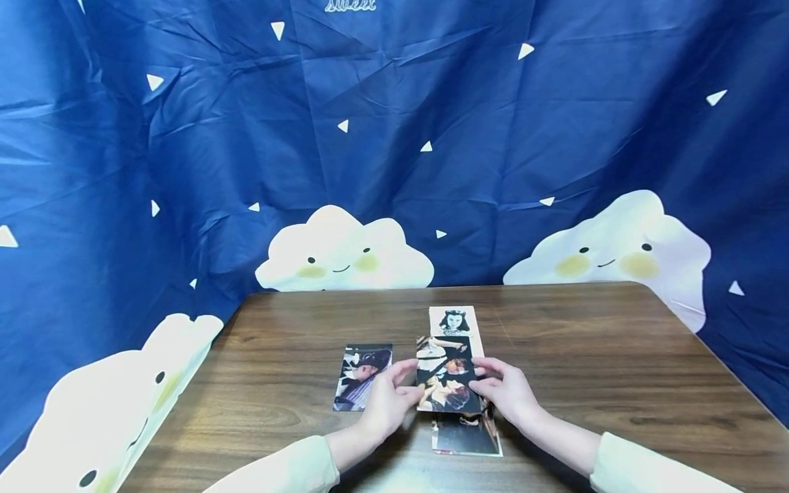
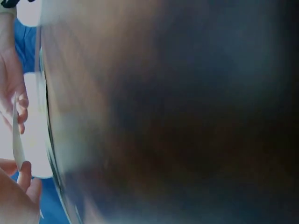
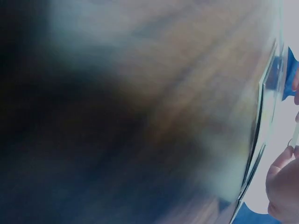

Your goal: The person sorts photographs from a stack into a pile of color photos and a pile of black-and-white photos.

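Between both hands in the head view is a photo card point(image 1: 448, 383) with a dark picture of people, raised above the table. My left hand point(image 1: 387, 402) pinches its left edge between thumb and fingers, and my right hand point(image 1: 508, 392) grips the right edge. In the left wrist view the card point(image 2: 17, 147) appears nearly edge-on; whether it is one card or several I cannot tell. Partly hidden behind it lies a white card with a drawn portrait point(image 1: 455, 320). Below shows part of another photo card point(image 1: 467, 439). One more photo card point(image 1: 364, 376) lies beside my left hand.
The brown wooden table point(image 1: 585, 356) extends on both sides of the hands. Behind it hangs a blue cloth point(image 1: 394, 123) printed with clouds and small white triangles. The tabletop is blurred in both wrist views.
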A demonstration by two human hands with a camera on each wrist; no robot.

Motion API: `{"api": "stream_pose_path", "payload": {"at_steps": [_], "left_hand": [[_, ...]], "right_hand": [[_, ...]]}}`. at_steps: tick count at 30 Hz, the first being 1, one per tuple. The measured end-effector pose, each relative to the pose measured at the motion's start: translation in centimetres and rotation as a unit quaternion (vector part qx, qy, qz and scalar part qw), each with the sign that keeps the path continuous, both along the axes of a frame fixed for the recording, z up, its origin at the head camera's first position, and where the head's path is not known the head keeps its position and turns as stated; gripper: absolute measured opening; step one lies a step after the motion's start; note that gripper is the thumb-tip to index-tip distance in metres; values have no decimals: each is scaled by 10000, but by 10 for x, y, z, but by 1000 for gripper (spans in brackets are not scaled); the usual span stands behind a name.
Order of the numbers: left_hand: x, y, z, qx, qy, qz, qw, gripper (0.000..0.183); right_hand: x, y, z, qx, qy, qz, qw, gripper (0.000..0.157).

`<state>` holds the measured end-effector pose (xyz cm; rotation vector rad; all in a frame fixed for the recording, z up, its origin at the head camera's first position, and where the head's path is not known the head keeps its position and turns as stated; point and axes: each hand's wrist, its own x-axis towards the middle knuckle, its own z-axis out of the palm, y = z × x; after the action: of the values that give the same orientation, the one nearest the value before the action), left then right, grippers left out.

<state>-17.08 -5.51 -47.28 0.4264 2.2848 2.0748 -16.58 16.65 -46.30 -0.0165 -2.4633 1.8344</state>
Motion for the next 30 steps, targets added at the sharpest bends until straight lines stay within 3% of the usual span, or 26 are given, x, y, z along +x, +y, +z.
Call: {"api": "stream_pose_path", "payload": {"at_steps": [10, 21, 30], "left_hand": [[18, 8, -9, -81, -240, -339, 9991, 49], [21, 6, -15, -957, 156, -502, 9940, 43], [24, 6, -10, -1256, 159, -528, 9906, 42]], "right_hand": [[19, 20, -8, 78, -131, 366, 9992, 45], [27, 27, -17, 502, -70, 583, 9970, 42], [24, 29, -19, 1124, 202, 787, 9903, 33]]}}
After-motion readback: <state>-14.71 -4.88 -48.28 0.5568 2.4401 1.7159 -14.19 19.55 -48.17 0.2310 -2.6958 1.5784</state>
